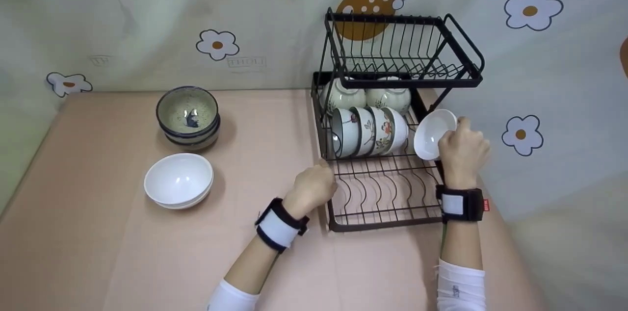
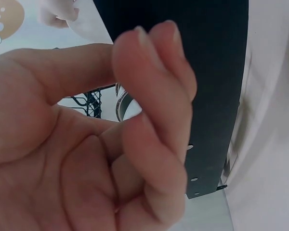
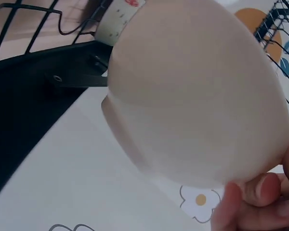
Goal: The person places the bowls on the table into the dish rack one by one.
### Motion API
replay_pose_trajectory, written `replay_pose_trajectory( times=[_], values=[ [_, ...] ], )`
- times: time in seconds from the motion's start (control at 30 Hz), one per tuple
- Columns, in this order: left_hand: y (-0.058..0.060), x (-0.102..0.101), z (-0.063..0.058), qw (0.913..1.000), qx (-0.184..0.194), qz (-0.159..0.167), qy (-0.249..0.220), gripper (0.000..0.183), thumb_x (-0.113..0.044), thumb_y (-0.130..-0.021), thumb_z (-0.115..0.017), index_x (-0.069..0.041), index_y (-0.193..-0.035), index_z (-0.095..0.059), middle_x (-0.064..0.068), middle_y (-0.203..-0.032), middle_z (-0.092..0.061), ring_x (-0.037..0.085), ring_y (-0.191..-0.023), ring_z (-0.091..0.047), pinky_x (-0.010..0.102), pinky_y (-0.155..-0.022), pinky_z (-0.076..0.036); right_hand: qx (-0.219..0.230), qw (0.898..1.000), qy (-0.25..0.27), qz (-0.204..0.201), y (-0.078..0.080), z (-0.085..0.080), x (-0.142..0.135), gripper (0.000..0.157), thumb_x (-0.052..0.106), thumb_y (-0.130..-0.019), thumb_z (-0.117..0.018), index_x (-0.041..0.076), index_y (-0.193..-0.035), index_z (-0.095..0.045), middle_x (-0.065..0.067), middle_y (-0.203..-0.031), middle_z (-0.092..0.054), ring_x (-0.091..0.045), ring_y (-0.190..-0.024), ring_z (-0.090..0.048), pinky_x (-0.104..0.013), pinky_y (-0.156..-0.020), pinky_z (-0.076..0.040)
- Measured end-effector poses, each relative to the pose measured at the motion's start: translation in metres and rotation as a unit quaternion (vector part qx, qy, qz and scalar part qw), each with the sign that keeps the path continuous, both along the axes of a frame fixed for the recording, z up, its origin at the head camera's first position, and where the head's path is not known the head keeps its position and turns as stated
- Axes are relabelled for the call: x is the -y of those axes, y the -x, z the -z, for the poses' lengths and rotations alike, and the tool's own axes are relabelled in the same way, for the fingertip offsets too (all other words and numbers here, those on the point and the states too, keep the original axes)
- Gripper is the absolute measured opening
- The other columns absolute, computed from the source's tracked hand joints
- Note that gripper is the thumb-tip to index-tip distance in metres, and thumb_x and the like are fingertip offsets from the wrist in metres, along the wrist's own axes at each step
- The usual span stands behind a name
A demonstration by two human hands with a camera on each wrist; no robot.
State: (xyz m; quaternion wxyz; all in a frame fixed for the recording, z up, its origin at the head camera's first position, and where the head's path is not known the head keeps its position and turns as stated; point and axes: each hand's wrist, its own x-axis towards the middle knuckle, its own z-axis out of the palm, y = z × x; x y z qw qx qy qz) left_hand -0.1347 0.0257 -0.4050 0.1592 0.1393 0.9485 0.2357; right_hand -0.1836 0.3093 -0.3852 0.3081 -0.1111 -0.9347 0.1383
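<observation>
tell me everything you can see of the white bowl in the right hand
The white bowl looks smooth and ceramic, plain inside and out, and empty. The right hand pinches it near the rim, tilted, over the right side of the dish rack, beside the patterned bowls; whether it touches the rack is unclear.

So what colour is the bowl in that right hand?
The bowl is white inside, clearest in the head view.

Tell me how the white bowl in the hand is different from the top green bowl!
The white bowl is tipped sideways in the right hand; the green bowl sits stacked, facing up. The white bowl is plain inside; the green bowl has a dark mark. Both are round.
</observation>
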Motion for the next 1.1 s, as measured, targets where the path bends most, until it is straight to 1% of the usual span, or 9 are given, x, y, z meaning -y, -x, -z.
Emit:
replay_pose_trajectory(
  times=[0.2, 0.4, 0.5, 0.6, 0.7, 0.8, 0.9, 1.03, 1.1],
  values=[
    [0.0, -0.002, 0.001, 1.0, 0.002, -0.001, 0.007, 0.066, -0.017, -0.094, -0.058, 0.023, -0.136, -0.028, 0.001, -0.055, -0.046, 0.014, -0.046, -0.044, 0.026, -0.044, -0.042, 0.004, 0.999, -0.02, -0.034, 0.006, 0.006, 0.004, 0.034, -0.006, -0.077, -0.046, -0.013, -0.107, -0.062, -0.036, -0.073, -0.06, -0.045, -0.05, -0.051, -0.051, -0.045, -0.042],
    [0.001, -0.005, 0.0, 1.0, -0.001, 0.008, 0.005, 0.064, -0.016, -0.094, -0.057, 0.022, -0.137, -0.028, -0.001, -0.054, -0.042, 0.012, -0.043, -0.04, 0.022, -0.041, -0.039, -0.008, 0.997, -0.059, -0.05, 0.015, 0.008, 0.001, 0.024, -0.008, -0.075, -0.047, -0.013, -0.093, -0.061, -0.032, -0.064, -0.057, -0.046, -0.048, -0.05, -0.053, -0.043, -0.041],
    [0.001, -0.005, -0.001, 1.0, 0.002, 0.005, 0.008, 0.064, -0.017, -0.095, -0.057, 0.021, -0.138, -0.028, 0.0, -0.055, -0.043, 0.011, -0.043, -0.04, 0.022, -0.041, -0.039, -0.001, 0.995, -0.075, -0.063, 0.023, 0.006, 0.001, 0.02, -0.008, -0.075, -0.046, -0.013, -0.09, -0.059, -0.032, -0.063, -0.056, -0.047, -0.048, -0.051, -0.053, -0.043, -0.041],
    [0.001, -0.005, -0.002, 0.9999, 0.007, 0.003, 0.012, 0.064, -0.017, -0.095, -0.057, 0.02, -0.138, -0.027, 0.001, -0.056, -0.045, 0.012, -0.044, -0.042, 0.023, -0.042, -0.041, 0.012, 0.993, -0.097, -0.072, 0.032, 0.004, 0.003, 0.02, -0.006, -0.077, -0.047, -0.013, -0.091, -0.059, -0.032, -0.062, -0.056, -0.049, -0.049, -0.051, -0.055, -0.043, -0.042],
    [0.001, -0.004, -0.002, 0.9999, 0.01, 0.002, 0.012, 0.065, -0.018, -0.095, -0.057, 0.02, -0.139, -0.027, 0.001, -0.057, -0.046, 0.012, -0.044, -0.043, 0.023, -0.042, -0.041, 0.029, 0.989, -0.118, -0.084, 0.039, 0.005, 0.006, 0.021, -0.006, -0.078, -0.046, -0.013, -0.094, -0.058, -0.031, -0.061, -0.055, -0.048, -0.049, -0.051, -0.054, -0.043, -0.042],
    [0.0, -0.003, -0.002, 0.9998, 0.015, -0.001, 0.01, 0.065, -0.018, -0.095, -0.057, 0.019, -0.139, -0.026, 0.0, -0.056, -0.045, 0.011, -0.043, -0.042, 0.023, -0.042, -0.041, 0.036, 0.983, -0.144, -0.104, 0.045, 0.009, 0.011, 0.022, -0.007, -0.078, -0.045, -0.014, -0.093, -0.059, -0.027, -0.057, -0.053, -0.044, -0.046, -0.05, -0.051, -0.041, -0.041],
    [0.0, -0.002, -0.002, 0.9998, 0.014, 0.0, 0.014, 0.066, -0.018, -0.095, -0.057, 0.02, -0.139, -0.026, -0.001, -0.054, -0.044, 0.011, -0.043, -0.041, 0.022, -0.041, -0.04, 0.046, 0.977, -0.17, -0.122, 0.049, 0.014, 0.017, 0.025, -0.006, -0.078, -0.046, -0.014, -0.098, -0.06, -0.023, -0.054, -0.052, -0.039, -0.044, -0.049, -0.047, -0.039, -0.04],
    [-0.001, 0.0, -0.001, 0.9999, 0.01, -0.002, 0.012, 0.065, -0.017, -0.094, -0.058, 0.021, -0.138, -0.028, 0.001, -0.054, -0.046, 0.013, -0.043, -0.043, 0.023, -0.041, -0.04, 0.065, 0.972, -0.18, -0.134, 0.052, 0.019, 0.024, 0.029, 0.0, -0.083, -0.05, -0.014, -0.106, -0.059, -0.026, -0.06, -0.055, -0.041, -0.046, -0.052, -0.048, -0.04, -0.042],
    [-0.001, 0.0, -0.001, 0.9999, 0.012, -0.004, 0.01, 0.065, -0.017, -0.094, -0.058, 0.02, -0.138, -0.027, 0.001, -0.055, -0.046, 0.013, -0.043, -0.043, 0.023, -0.041, -0.04, 0.071, 0.973, -0.174, -0.135, 0.053, 0.021, 0.026, 0.028, 0.002, -0.084, -0.051, -0.014, -0.105, -0.059, -0.029, -0.065, -0.057, -0.044, -0.049, -0.053, -0.05, -0.042, -0.043]
  ],
)
